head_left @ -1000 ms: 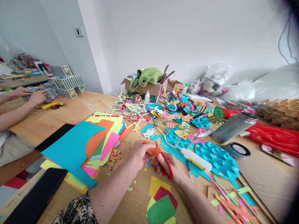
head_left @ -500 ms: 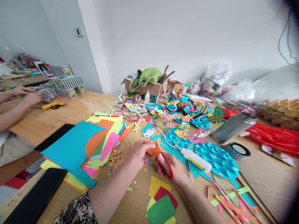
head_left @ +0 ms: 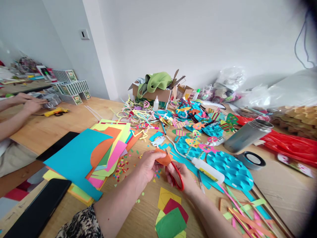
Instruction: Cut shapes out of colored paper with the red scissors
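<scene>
My left hand point(head_left: 148, 164) pinches a small piece of orange paper point(head_left: 163, 160) over the middle of the table. Red-handled scissors point(head_left: 179, 177) are in my right hand point(head_left: 180, 172), with their blades at the orange paper. Below my hands lie yellow, red and green paper pieces point(head_left: 170, 222), some with drawn outlines. Just beyond my hands a white paper fish point(head_left: 158, 141) rests on blue scraps. Tiny coloured paper bits point(head_left: 121, 168) are scattered left of my left hand.
Coloured sheets point(head_left: 74, 155) and a black phone point(head_left: 37, 208) lie left. At right are a glue bottle point(head_left: 209, 171), blue textured discs point(head_left: 230, 170), a metal flask point(head_left: 247, 135) and paper strips point(head_left: 247, 215). A cardboard box point(head_left: 148, 94) stands behind. Another person's hands point(head_left: 32, 102) work at far left.
The orange paper has shifted and tilted slightly at the scissors' blades. The other person's hands at the far left have moved a little. My hands stay nearly in place.
</scene>
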A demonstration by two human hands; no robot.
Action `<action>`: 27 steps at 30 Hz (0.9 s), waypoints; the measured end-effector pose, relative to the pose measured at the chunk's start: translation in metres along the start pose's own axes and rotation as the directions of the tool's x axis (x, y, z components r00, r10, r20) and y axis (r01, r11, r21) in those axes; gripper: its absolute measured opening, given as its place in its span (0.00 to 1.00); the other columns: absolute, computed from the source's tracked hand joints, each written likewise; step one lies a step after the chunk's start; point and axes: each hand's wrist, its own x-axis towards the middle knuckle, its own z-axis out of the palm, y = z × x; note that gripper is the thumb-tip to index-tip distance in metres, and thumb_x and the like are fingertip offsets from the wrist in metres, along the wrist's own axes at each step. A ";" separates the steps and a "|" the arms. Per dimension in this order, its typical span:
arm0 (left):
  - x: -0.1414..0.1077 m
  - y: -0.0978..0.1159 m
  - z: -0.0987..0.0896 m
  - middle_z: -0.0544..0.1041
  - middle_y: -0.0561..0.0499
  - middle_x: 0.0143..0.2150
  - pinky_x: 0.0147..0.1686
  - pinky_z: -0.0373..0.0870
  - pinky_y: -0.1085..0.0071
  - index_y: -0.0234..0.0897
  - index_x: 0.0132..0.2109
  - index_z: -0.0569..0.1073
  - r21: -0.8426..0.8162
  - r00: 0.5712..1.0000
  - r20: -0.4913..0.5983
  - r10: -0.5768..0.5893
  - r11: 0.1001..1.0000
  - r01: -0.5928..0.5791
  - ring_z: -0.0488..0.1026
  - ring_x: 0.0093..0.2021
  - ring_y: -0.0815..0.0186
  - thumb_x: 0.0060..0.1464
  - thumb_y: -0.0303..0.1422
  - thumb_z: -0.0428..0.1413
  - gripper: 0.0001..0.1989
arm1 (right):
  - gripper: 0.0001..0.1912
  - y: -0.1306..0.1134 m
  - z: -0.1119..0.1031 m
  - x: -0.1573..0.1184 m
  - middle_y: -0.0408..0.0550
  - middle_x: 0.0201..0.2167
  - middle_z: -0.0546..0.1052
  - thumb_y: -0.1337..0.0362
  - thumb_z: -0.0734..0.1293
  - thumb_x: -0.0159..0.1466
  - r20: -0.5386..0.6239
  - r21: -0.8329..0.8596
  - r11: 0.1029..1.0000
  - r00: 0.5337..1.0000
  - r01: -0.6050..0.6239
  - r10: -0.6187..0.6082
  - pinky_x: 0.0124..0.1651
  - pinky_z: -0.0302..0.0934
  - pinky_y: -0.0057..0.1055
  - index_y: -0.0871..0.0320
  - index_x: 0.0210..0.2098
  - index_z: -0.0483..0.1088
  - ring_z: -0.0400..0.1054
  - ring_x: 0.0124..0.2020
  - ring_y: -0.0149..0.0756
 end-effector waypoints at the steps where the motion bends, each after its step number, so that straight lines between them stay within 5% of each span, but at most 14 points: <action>1: 0.000 0.000 0.000 0.75 0.50 0.23 0.24 0.62 0.73 0.32 0.25 0.75 -0.006 1.000 -0.009 0.000 1.000 0.000 0.69 0.24 0.70 0.28 0.30 0.66 0.12 | 0.34 0.001 0.000 0.000 0.39 0.13 0.65 0.29 0.62 0.54 0.000 0.002 1.000 1.000 -0.002 0.002 0.16 0.47 0.24 0.57 0.22 0.61 0.54 0.12 0.25; 27: 0.001 0.006 -0.002 0.71 0.54 0.18 0.20 0.60 0.75 0.35 0.19 0.71 0.104 0.999 -0.012 0.050 0.993 -0.048 0.66 0.20 0.71 0.27 0.31 0.64 0.09 | 0.34 -0.006 -0.002 -0.003 0.41 0.14 0.67 0.30 0.62 0.55 0.051 -0.028 0.999 0.998 -0.026 0.027 0.19 0.49 0.25 0.58 0.22 0.63 0.58 0.14 0.26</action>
